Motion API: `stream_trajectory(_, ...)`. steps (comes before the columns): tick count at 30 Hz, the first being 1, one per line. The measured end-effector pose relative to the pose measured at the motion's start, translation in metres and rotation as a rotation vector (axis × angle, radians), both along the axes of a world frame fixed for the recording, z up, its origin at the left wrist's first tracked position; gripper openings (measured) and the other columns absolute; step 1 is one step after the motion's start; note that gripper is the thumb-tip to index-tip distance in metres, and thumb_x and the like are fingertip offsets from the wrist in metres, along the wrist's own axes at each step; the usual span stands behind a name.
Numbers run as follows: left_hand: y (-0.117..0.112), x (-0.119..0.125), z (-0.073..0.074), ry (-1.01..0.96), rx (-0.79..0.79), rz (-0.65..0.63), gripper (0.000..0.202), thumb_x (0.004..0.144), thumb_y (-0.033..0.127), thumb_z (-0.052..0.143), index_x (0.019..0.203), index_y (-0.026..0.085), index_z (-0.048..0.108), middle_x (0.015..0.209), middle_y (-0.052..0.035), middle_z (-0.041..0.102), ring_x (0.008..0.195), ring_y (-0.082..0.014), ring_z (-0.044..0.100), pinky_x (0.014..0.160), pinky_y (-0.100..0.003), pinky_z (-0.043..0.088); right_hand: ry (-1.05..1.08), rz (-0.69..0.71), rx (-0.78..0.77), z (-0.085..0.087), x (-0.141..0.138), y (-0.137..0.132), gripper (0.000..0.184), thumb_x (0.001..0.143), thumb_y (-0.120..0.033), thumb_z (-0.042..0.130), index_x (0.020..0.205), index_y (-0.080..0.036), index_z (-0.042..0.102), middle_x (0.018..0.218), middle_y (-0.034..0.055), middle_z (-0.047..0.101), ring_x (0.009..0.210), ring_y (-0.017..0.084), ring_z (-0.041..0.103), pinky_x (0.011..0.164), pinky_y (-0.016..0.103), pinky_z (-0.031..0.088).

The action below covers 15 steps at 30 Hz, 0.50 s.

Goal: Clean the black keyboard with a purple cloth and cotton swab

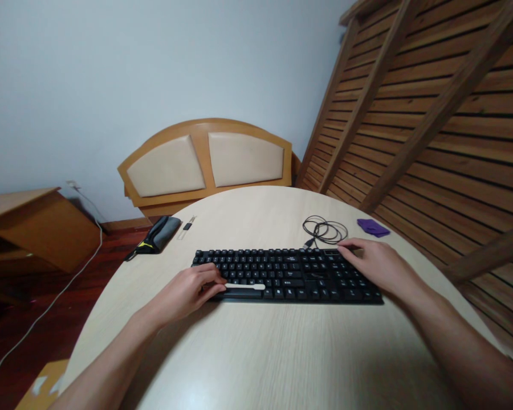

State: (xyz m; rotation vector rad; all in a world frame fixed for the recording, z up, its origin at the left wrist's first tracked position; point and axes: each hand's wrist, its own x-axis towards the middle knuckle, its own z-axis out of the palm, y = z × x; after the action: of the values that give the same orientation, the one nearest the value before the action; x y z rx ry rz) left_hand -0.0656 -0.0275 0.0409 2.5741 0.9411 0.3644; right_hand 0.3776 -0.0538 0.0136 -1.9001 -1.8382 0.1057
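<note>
A round pale table stands before a plain wall. On its middle lies the black keyboard. The work seems to be under way: the slim white tool is on the near left keys, but how much is finished or left, I cannot judge. The left hand pinches this tool by its left end, and the tool points to the right. The right hand touches the keyboard's far right edge; whether it grips firmly, I cannot tell.
</note>
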Motion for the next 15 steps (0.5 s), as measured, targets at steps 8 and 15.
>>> stream_trajectory(8, -0.0030, 0.0068, -0.0058, -0.016, 0.020, -0.009, 0.026, 0.106, 0.032, 0.047, 0.100, 0.019, 0.069, 0.098, -0.0069, 0.066, 0.086, -0.0188, 0.064, 0.075, -0.032, 0.051, 0.007, 0.000, 0.009, 0.0017, -0.0022, -0.0010, 0.037, 0.091, -0.051, 0.050, 0.096, -0.026, 0.076, 0.098, 0.0047, 0.080, 0.091, 0.033, 0.074, 0.079, 0.044, 0.056)
stream_trajectory(15, -0.0052, 0.0100, -0.0091, -0.027, 0.024, -0.022, 0.025, 0.106, 0.030, 0.048, 0.102, 0.018, 0.069, 0.101, -0.0071, 0.066, 0.087, -0.0183, 0.064, 0.076, -0.031, 0.051, 0.058, 0.041, 0.005, 0.0036, -0.0091, -0.0019, 0.033, 0.091, -0.049, 0.052, 0.096, -0.027, 0.077, 0.099, 0.0026, 0.080, 0.091, 0.030, 0.074, 0.079, 0.041, 0.055)
